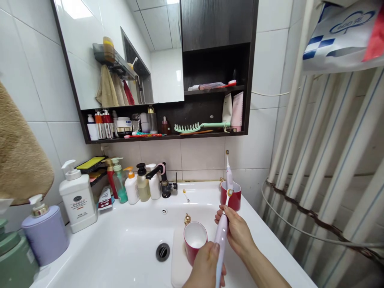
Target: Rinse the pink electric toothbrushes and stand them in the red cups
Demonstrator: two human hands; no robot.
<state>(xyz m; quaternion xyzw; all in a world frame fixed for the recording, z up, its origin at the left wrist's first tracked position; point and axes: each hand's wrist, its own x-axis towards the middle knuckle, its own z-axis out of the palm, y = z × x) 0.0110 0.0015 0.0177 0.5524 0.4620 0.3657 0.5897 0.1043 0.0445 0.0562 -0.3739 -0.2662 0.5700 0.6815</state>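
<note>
Left hand: closed round lower handle of electric toothbrush, five o'clock in view. Right hand: gripping its upper end. Red cup: six o'clock.

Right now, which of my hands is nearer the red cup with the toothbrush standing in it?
Your right. The right hand is just in front of that red cup; the left hand is farther from it, closer to you, by the other cup.
</note>
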